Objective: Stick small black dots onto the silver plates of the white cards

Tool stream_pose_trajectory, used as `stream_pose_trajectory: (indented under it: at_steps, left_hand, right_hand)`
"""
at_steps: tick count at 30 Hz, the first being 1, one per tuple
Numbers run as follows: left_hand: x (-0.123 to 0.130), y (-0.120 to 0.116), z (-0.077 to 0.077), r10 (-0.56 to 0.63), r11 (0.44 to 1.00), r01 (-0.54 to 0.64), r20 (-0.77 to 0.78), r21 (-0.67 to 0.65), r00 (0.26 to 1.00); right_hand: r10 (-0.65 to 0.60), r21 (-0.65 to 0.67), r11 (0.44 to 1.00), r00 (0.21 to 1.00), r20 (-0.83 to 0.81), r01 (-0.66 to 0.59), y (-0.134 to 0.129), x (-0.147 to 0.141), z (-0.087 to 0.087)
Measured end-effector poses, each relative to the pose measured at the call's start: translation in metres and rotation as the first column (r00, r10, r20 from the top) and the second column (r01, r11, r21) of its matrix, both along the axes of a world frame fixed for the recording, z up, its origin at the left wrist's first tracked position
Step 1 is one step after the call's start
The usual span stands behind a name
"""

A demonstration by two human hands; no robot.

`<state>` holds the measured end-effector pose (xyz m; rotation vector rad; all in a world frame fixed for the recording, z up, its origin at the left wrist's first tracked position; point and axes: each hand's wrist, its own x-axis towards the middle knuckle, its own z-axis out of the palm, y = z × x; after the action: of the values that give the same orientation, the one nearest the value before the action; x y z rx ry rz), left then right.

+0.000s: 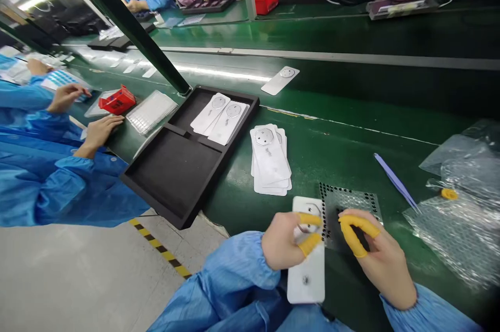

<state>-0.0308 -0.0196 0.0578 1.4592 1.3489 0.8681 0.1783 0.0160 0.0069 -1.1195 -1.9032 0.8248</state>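
A white plate with a round fitting at its upper end lies at the table's front edge. Over it is my left hand, yellow covers on thumb and forefinger, the two tips apart beside the round fitting. My right hand, with the same yellow covers, has thumb and forefinger pinched together above a clear sheet of small black dots. Whatever may sit between those tips is too small to make out. Purple tweezers lie beyond this hand.
Similar white plates are stacked ahead, and more lie in a black tray to the left. A single plate lies farther back. Clear bubble wrap covers the right side. Co-workers' hands are at the left, near a red box.
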Motion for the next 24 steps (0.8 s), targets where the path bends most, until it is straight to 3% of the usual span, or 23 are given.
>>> stream_pose_trajectory:
  at_steps: [2,5,9,12,16,24]
  left_hand:
    - [-0.014,-0.008,0.010,0.101,0.995,-0.102,0.071,0.014,0.992]
    - [-0.022,-0.018,0.021,0.222,0.974,-0.209,0.180,-0.088,0.958]
    - [-0.007,-0.020,0.029,0.164,0.976,-0.113,0.287,-0.187,0.944]
    - [0.008,-0.015,0.035,0.096,0.984,-0.058,0.231,-0.167,0.968]
    - [0.014,-0.014,0.042,0.090,0.988,-0.069,0.153,-0.137,0.984]
    - [0.013,-0.018,0.046,-0.044,0.986,0.060,0.107,-0.154,0.993]
  right_hand:
    - [-0.023,0.019,1.000,1.000,0.005,0.023,-0.001,-0.001,0.008]
    - [-0.075,0.103,0.992,0.997,0.030,0.072,-0.003,-0.005,0.031]
    - [-0.096,0.358,0.933,0.980,0.176,0.027,-0.006,-0.014,0.064]
    - [0.030,0.386,0.913,0.963,0.266,-0.135,-0.012,-0.018,0.078]
    - [0.091,0.378,0.903,0.950,0.298,-0.205,-0.017,-0.013,0.081]
    - [0.177,0.385,0.873,0.930,0.323,-0.300,-0.019,0.000,0.074]
